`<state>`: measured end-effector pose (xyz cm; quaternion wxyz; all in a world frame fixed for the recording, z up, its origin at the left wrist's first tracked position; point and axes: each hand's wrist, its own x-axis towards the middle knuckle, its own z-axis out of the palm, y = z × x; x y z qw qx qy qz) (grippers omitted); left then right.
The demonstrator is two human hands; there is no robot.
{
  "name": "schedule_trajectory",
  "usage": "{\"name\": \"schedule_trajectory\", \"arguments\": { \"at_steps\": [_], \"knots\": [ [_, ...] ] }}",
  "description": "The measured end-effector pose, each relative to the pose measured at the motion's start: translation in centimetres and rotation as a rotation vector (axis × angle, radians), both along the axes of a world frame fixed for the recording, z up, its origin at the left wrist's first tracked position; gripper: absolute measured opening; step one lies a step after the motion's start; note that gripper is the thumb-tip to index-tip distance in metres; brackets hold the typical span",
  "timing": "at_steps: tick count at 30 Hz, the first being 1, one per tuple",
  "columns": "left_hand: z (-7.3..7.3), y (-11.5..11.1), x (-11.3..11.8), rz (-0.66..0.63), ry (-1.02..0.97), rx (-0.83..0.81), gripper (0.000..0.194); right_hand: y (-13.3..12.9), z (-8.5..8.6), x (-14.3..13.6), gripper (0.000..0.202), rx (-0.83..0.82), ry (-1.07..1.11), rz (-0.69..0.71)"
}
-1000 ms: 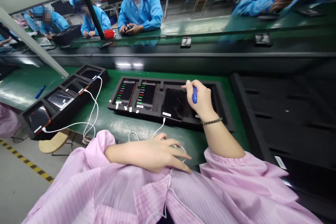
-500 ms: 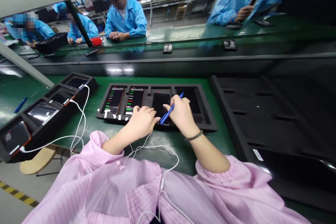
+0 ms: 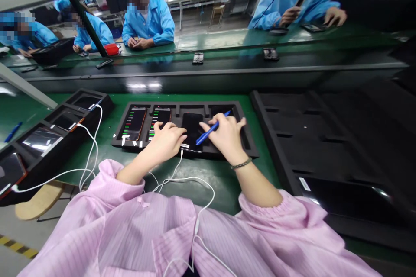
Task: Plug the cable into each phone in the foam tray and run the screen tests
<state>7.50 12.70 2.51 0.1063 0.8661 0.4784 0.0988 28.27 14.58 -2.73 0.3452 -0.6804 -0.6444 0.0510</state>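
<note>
My right hand (image 3: 227,138) grips a blue pen (image 3: 211,134) that slants down over the right edge of a dark-screened smartphone (image 3: 192,125). This phone sits in the third compartment of a black foam tray (image 3: 191,109), with a white label at its lower edge. Loosely bent, the fingers of my left hand (image 3: 168,140) lie beside the phone's lower left, and I see nothing held in them. Partly under that hand is a lit phone (image 3: 161,115) showing coloured text lines; another lit phone (image 3: 134,123) lies left of it. A white cable (image 3: 181,158) ends just below the dark phone.
On the left, a second foam tray (image 3: 69,110) holds several phones, some with white cables. A large black tray (image 3: 289,147) stands at the right, a dark panel in its front part. Across the line, people in blue work; a second blue pen (image 3: 13,132) lies far left.
My left hand has drawn back slightly from the dark phone's lower edge, uncovering its label. The right hand's outer fingers have spread, with the pen still held. The whole view has shifted a little.
</note>
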Motion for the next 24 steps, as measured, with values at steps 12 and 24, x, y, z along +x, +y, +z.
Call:
{"name": "schedule_trajectory", "arguments": {
  "at_steps": [12, 24],
  "knots": [
    [-0.7, 3.3, 0.3, -0.096, -0.042, -0.111, 0.051, -1.5, 0.4, 3.1, 0.029, -0.120, -0.499, -0.263],
    [-2.3, 5.1, -1.1, -0.097, -0.396, 0.017, 0.049, -0.3, 0.6, 4.0, 0.034, -0.055, 0.026, -0.244]
  ]
}}
